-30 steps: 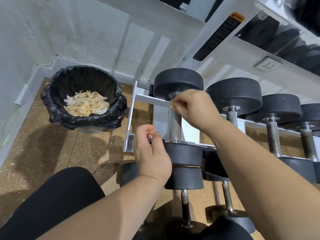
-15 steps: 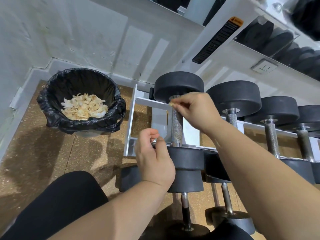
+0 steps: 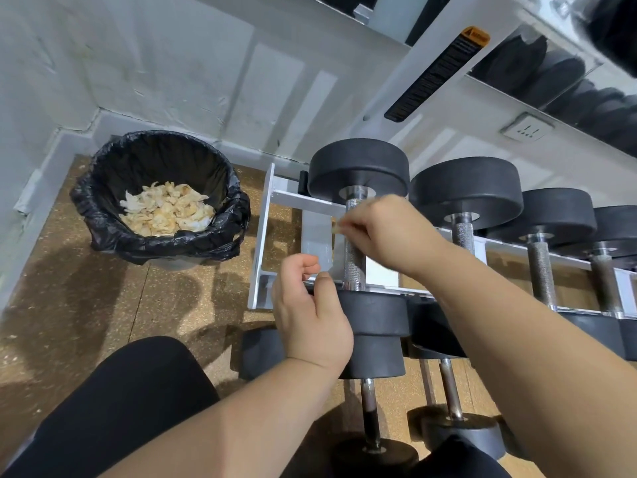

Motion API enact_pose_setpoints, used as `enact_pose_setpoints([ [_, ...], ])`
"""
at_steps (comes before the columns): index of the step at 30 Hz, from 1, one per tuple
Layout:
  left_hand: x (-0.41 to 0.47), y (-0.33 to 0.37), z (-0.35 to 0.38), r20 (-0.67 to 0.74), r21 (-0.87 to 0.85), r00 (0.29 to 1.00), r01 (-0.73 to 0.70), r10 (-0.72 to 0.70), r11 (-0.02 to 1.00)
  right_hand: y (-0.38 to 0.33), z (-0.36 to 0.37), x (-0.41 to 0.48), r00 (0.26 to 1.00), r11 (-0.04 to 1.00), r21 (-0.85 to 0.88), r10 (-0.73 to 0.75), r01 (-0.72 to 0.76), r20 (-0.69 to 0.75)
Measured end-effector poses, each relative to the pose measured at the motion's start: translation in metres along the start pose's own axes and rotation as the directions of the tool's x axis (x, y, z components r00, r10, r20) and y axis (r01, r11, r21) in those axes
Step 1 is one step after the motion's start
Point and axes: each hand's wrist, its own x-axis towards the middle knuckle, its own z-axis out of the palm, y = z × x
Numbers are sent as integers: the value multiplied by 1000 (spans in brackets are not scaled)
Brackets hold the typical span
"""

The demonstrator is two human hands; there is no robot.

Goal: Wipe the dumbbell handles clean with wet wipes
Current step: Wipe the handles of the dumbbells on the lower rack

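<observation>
Right hand (image 3: 382, 229): fingertips pressed together, pinching a small crumpled wet wipe (image 3: 336, 228) against the upper part of the handle (image 3: 355, 260); only a yellowish scrap of the wipe shows past the fingers. Left hand (image 3: 310, 312): fingers curled, thumb up, low beside the near head of the same dumbbell (image 3: 358, 170); whether it grips the rail or merely rests there, cannot tell.

Dumbbell in question is the leftmost one on the white rack (image 3: 262, 236), lying across both rails, handle bridging the gap.

Risks, as judged: handle is knurled steel, rough and cross-hatched, so a thin damp wipe may snag and shed fibres into the pattern; the pinch is small, so the wipe may slip out mid-stroke; the far side of the bar is hidden under the hand and may go unwiped; round heads on smooth rails may roll if the bar is twisted hard.

Materials: heads matte black, rubbery, thick discs; rack painted metal, flat-edged; further dumbbells (image 3: 465, 194) to the right, same build. Bin (image 3: 103, 188) to the left, glossy crinkled black liner, holds a heap of used wipes (image 3: 165, 208), yellowed; floor (image 3: 86, 305) speckled brown, cork-like.
</observation>
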Motion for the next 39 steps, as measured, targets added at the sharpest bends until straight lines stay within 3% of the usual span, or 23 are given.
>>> enact_pose_setpoints([
  [2, 0, 1, 0, 9, -7, 1000, 8, -7, 1000, 2, -2, 11, 993, 994, -78, 73, -80, -89],
  [4, 0, 2, 0, 17, -16, 1000, 14, -14, 1000, 3, -5, 9, 993, 997, -33, 68, -72, -97],
  [7, -1, 1, -1, 15, -32, 1000, 15, -15, 999, -2, -12, -11, 997, 979, 201, -31, 15, 75],
  [9, -1, 1, -1, 15, -30, 1000, 10, -10, 999, -4, -17, -28, 966, 932, 358, -47, -49, 253],
  [11, 0, 1, -1, 19, -25, 1000, 11, -10, 1000, -2, -19, -40, 943, 901, 421, -47, -102, 329],
  [14, 0, 0, -1, 13, -20, 1000, 7, -7, 1000, 2, -17, -41, 966, 898, 432, -34, -82, 255],
  [17, -1, 1, -1, 12, -17, 1000, 15, -15, 1000, 8, -4, -28, 997, 960, 280, 40, -19, -67],
  [20, -2, 5, 0, 12, -17, 999, 31, -30, 999, 21, 5, -17, 911, 921, 325, 308, -213, -275],
  [22, -1, 7, 0, 15, -25, 998, 58, -58, 998, 26, 7, -21, 902, 833, 491, 388, -256, -189],
  [25, -1, 11, 1, 22, -51, 998, 52, -51, 997, 14, 6, -43, 948, 685, 685, 317, -250, 30],
  [29, 0, 12, 3, 19, -73, 1000, 15, -13, 997, 5, 19, -45, 922, 672, 700, 383, -240, -51],
  [34, -2, 18, 1, 11, 24, 999, 42, -42, 999, 11, 27, -11, 803, 598, 759, 569, -256, -177],
  [37, -2, 20, 0, 16, 127, 999, 44, -46, 991, 9, 30, -24, 816, 516, 814, 570, -268, -92],
  [39, 3, 23, -5, 61, 328, 998, -50, 31, 943, 7, 29, -44, 872, 492, 813, 487, -312, 40],
])
